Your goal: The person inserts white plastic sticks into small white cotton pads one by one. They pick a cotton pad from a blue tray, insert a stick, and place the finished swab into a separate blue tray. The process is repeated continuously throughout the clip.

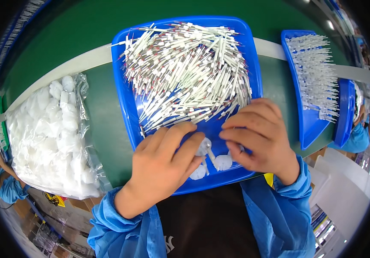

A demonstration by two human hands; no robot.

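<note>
A blue plastic tray (pixel 122 92) holds a large heap of thin white sticks (pixel 189 64) with dark and reddish tips. Over its near end are both my hands. My left hand (pixel 157 161) has its fingers bent, with thumb and forefinger apart and nothing visible between them. Facing it, my right hand (pixel 260 135) curls its fingers toward the thumb; whatever they hold is too small to make out. Below and between the hands lie several rounded white translucent pieces (pixel 223 162). A short pale stick (pixel 211 157) rests among them, partly beside my left thumb.
To the left, a clear plastic bag (pixel 49 137) is full of white rounded pieces. A second blue tray (pixel 311 129) at the right carries rows of white sticks (pixel 316 73). Another blue tray (pixel 345 112) stands beyond it. The green table (pixel 99 92) has a pale strip across it.
</note>
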